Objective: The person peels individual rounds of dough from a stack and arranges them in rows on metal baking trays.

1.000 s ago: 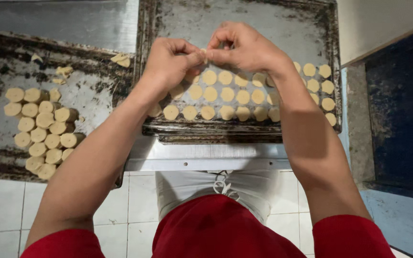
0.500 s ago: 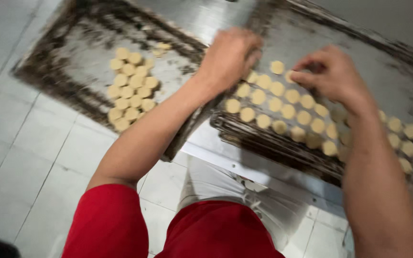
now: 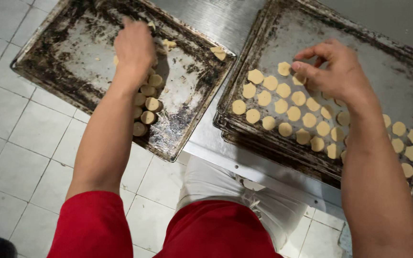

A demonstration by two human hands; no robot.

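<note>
My left hand [image 3: 134,48] reaches down onto a heap of small round dough pieces [image 3: 146,102] on the dark, worn left baking tray [image 3: 72,43]; its fingers are hidden behind the back of the hand. My right hand [image 3: 338,71] hovers over the right baking tray [image 3: 283,33], fingers loosely curled and apart, thumb tip right beside a flat dough disc [image 3: 298,79]. Rows of flat dough discs [image 3: 283,107] lie in lines across that tray, running under my right wrist to the far right edge.
Both trays rest on a steel table [image 3: 221,19], the left one jutting out over the white tiled floor [image 3: 20,143]. The right tray sits on a stack of similar trays. A few dough scraps [image 3: 218,51] lie at the left tray's far corner.
The view has swung left and tilted. My left hand left the right tray and moved onto the dough heap on the left tray. My right hand stayed over the disc rows.
</note>
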